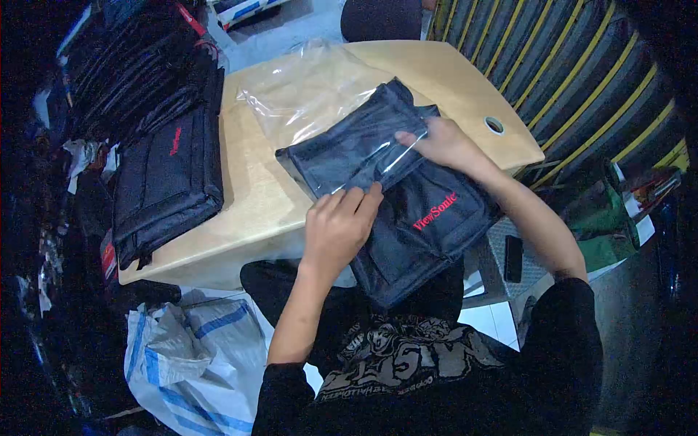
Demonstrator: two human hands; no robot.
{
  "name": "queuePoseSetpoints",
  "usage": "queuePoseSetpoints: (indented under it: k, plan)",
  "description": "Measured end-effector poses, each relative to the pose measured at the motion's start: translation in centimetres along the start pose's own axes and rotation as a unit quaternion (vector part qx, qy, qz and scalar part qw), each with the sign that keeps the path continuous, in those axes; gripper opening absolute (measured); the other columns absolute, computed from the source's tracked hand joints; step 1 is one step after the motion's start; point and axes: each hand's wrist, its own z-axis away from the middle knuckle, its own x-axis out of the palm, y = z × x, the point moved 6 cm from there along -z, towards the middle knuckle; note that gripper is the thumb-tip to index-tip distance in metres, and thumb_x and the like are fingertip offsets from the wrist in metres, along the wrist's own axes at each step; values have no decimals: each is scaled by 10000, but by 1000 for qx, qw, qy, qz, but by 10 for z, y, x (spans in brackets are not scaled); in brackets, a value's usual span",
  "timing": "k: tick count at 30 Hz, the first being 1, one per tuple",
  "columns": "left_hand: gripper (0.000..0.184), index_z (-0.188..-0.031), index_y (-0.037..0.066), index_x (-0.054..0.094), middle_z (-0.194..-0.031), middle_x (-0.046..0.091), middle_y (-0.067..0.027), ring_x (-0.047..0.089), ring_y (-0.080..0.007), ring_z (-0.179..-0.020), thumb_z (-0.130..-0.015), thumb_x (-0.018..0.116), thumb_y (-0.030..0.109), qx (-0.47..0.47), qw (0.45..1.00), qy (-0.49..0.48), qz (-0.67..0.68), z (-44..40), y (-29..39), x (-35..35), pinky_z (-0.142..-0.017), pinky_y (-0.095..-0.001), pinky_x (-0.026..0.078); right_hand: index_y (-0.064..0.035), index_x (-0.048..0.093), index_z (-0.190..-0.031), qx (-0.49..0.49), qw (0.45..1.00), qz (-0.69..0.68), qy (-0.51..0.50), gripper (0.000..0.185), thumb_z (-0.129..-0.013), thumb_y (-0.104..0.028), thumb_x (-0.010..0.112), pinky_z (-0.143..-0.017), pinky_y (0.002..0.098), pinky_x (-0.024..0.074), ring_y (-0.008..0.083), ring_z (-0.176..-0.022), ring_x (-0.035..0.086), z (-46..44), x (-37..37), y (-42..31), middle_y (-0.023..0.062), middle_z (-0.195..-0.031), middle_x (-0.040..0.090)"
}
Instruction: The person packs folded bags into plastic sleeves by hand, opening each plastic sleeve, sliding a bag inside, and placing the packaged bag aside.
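A black laptop bag [416,251] with red ViewSonic lettering lies across the table's front edge and the person's lap. Its far part sits within a clear plastic bag [309,83], whose empty end spreads over the table. My left hand [340,221] has its fingers curled on the near edge of the plastic, against the black fabric. At the right side of the bag, my right hand [447,145] is closed on the plastic edge, thumb pointing left. Some of its fingertips are hidden behind the bag.
Stacked black bags [171,167] stand at the left of the wooden table [251,203]. A white-and-blue sack [203,356] lies on the floor at lower left. A phone [513,259] rests at right, below yellow-and-grey slats [574,80]. The tabletop has a round hole [494,126].
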Motion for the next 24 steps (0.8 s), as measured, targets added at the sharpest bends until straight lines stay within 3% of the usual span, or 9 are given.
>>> queuePoseSetpoints:
  k: [3,7,8,11,12,15,20,22,24]
  plan:
    - [212,-971,107,648,-677,511,-33,560,-185,-600,-763,682,135,1,999,-19,-27,8,-1,8,-543,-317,447,151,578,-946,11,1000,-1,25,712,-805,-547,605,-782,434,497,446,-913,608,-14,17,24,351,-916,597]
    - [203,-961,100,640,-678,500,-36,561,-180,-611,-760,663,107,14,998,-58,-12,19,0,9,-542,-319,441,240,454,-1020,-38,989,-47,134,828,-793,-535,640,-748,447,503,471,-847,611,0,31,34,368,-853,582]
    - [192,-952,98,643,-671,493,-34,555,-180,-606,-762,662,106,12,998,-64,1,22,-3,14,-539,-323,433,194,469,-1084,6,994,-11,111,775,-787,-494,668,-802,398,496,393,-911,624,3,32,37,319,-939,608]
    - [196,-952,94,646,-658,486,-32,544,-185,-591,-757,665,109,24,999,-47,-8,17,-5,14,-532,-327,424,116,498,-1142,14,976,-217,-33,608,-812,-358,688,-886,345,465,288,-1009,597,19,27,24,216,-1052,624]
    - [198,-951,96,647,-652,478,-33,536,-186,-585,-754,665,108,28,999,-44,0,16,-4,15,-528,-326,419,31,492,-1214,53,823,-525,-212,486,-829,-195,682,-951,317,421,207,-1086,542,18,48,33,106,-1148,600]
    - [205,-949,101,650,-634,454,-34,513,-190,-567,-745,667,104,42,999,-14,12,6,-6,17,-517,-325,407,-4,459,-1260,24,786,-558,-266,488,-832,-105,670,-971,326,405,182,-1118,517,48,46,37,92,-1198,568]
    - [312,-1055,106,637,-732,492,-3,525,-147,-653,-752,569,76,65,997,-38,17,20,-4,21,-590,-281,424,-38,446,-1280,207,862,-387,-254,529,-834,-186,691,-929,317,421,158,-1069,524,71,39,59,73,-1166,575]
    - [320,-1066,109,637,-725,485,-1,520,-144,-655,-754,572,78,67,997,-39,17,18,-6,20,-581,-281,416,-20,449,-1272,244,851,-378,-271,524,-829,-161,692,-881,297,460,173,-1024,564,84,15,29,90,-1151,589]
    - [322,-1065,99,641,-711,474,-1,518,-138,-649,-747,591,80,61,998,-30,18,14,-8,21,-557,-281,402,46,433,-1262,169,758,-571,-266,522,-821,-86,678,-864,302,497,201,-1034,595,90,26,31,146,-1169,582]
